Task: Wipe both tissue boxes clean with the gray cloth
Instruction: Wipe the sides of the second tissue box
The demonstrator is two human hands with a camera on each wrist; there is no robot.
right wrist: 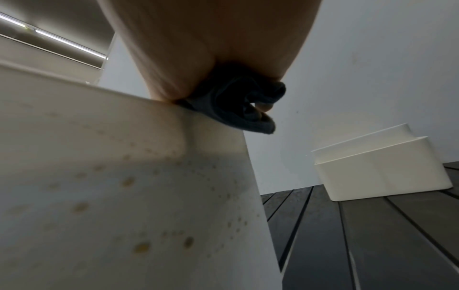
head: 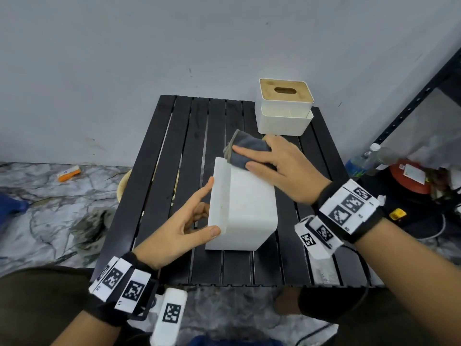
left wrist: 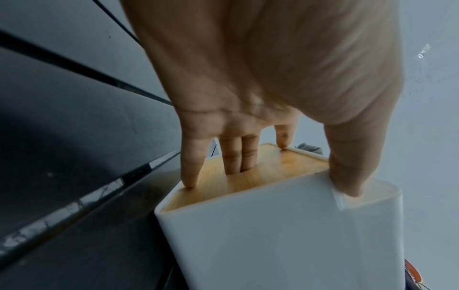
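A white tissue box (head: 244,208) lies on its side in the middle of the black slatted table (head: 174,171). My left hand (head: 207,208) grips its left end: the thumb is on the upper face, fingers on the wooden lid (left wrist: 273,172), two of them inside the slot. My right hand (head: 262,156) holds the bunched gray cloth (head: 247,148) and presses it on the box's far upper edge. The box side (right wrist: 124,186) shows yellowish spots. A second white tissue box (head: 284,121) with a wooden lid stands upright at the table's far right corner.
A wall runs close behind the table. To the right stand a dark metal shelf (head: 411,101), a plastic bottle (head: 361,161) and a red object (head: 409,176). On the marble floor to the left lie an orange packet (head: 68,173) and a round bowl (head: 123,188) under the table edge.
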